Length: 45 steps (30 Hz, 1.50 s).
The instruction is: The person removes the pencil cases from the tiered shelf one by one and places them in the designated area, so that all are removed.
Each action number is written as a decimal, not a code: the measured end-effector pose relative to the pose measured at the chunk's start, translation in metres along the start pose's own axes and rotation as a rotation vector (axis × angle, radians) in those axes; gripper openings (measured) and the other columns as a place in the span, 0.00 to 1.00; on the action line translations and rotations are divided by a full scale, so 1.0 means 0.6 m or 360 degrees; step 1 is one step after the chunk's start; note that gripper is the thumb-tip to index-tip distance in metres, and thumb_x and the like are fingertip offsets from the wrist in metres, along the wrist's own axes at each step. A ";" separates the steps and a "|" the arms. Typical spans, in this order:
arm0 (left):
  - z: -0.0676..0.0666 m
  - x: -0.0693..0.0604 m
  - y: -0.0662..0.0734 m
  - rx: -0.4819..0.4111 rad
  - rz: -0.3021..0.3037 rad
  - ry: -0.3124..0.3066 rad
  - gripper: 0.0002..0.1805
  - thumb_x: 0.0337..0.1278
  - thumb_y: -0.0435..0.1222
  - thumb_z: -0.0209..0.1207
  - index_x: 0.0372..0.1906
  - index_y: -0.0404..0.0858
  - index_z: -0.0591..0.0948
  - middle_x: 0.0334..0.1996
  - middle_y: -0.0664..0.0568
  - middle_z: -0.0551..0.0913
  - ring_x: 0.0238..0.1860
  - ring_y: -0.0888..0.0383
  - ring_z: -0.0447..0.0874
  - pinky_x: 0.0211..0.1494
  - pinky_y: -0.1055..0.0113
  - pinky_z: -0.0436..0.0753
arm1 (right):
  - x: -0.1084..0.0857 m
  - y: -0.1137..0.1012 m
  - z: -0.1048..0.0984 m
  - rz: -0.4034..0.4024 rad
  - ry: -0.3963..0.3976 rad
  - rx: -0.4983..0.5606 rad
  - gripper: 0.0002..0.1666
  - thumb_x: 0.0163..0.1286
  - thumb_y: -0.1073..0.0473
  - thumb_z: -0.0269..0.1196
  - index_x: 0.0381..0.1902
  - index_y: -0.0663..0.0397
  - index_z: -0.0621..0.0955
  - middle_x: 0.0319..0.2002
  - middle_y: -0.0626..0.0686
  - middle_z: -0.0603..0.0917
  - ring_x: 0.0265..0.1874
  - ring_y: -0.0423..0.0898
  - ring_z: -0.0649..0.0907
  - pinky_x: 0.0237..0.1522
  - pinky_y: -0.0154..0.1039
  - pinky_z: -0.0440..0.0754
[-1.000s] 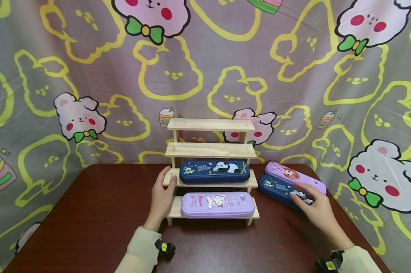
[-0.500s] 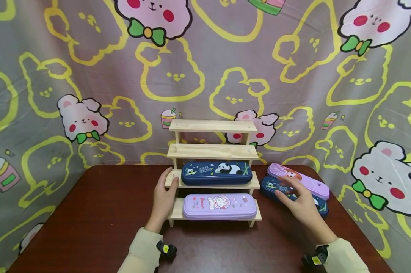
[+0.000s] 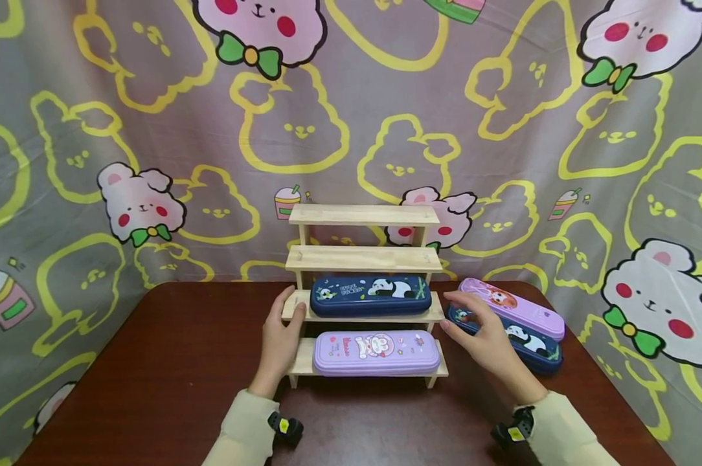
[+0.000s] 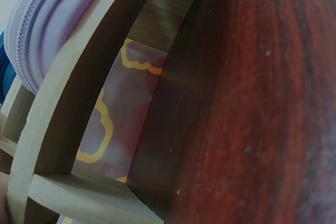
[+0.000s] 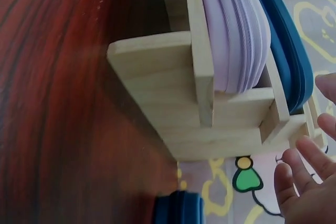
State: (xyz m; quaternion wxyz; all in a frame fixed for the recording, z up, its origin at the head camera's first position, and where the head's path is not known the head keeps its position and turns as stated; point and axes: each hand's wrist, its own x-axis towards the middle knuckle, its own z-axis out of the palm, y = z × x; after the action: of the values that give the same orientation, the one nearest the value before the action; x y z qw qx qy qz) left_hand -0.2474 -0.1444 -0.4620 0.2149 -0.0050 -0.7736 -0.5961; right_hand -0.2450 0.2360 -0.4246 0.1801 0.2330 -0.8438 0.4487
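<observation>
A stepped wooden display rack (image 3: 362,257) stands mid-table. My left hand (image 3: 279,340) holds the left end of its second tier from the bottom, thumb in front and fingers at the side. My right hand (image 3: 484,336) hovers near the rack's right end with fingers spread and nothing in them; in the right wrist view its fingers (image 5: 302,171) appear beside the rack's side. A navy panda pencil case (image 3: 370,296) lies on the second tier, and a lilac rabbit pencil case (image 3: 377,353) on the lowest. Only a sliver of my left hand shows in the left wrist view.
To the right on the table lie another navy panda pencil case (image 3: 534,346), partly hidden by my right hand, and a purple pencil case (image 3: 528,312) behind it. The dark red table (image 3: 170,369) meets a cartoon-printed curtain (image 3: 351,84) at the back and sides.
My right hand has moved left from above the loose navy pencil case to the rack's right end. The left hand stays at the rack, and the pencil cases have not moved.
</observation>
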 end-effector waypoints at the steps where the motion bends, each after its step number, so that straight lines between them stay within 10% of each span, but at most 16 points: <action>1: 0.000 0.000 0.000 -0.0001 0.0000 0.0001 0.28 0.71 0.46 0.55 0.71 0.43 0.68 0.67 0.50 0.71 0.70 0.53 0.63 0.72 0.51 0.60 | 0.003 -0.002 0.002 -0.0009 -0.0006 0.0000 0.30 0.65 0.61 0.69 0.65 0.48 0.76 0.60 0.50 0.77 0.53 0.47 0.75 0.49 0.45 0.80; 22: 0.003 -0.002 0.001 -0.0011 -0.0004 0.0017 0.25 0.71 0.47 0.56 0.69 0.50 0.71 0.66 0.52 0.72 0.69 0.55 0.64 0.72 0.53 0.61 | 0.051 -0.061 0.037 -0.0038 -0.0081 0.0045 0.33 0.62 0.63 0.72 0.64 0.56 0.76 0.62 0.58 0.73 0.58 0.54 0.72 0.55 0.57 0.73; 45: 0.001 -0.001 0.002 0.0001 0.0020 0.0034 0.24 0.71 0.44 0.56 0.69 0.48 0.71 0.66 0.52 0.73 0.68 0.55 0.65 0.71 0.54 0.61 | 0.061 -0.064 0.077 0.0200 -0.0065 -0.0082 0.41 0.50 0.42 0.78 0.62 0.41 0.77 0.58 0.55 0.63 0.59 0.59 0.61 0.55 0.63 0.55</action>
State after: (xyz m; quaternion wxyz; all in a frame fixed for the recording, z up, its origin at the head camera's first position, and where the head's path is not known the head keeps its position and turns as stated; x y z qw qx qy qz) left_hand -0.2468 -0.1431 -0.4612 0.2268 -0.0034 -0.7714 -0.5946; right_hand -0.2582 0.1700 -0.4047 0.1402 0.1842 -0.8716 0.4322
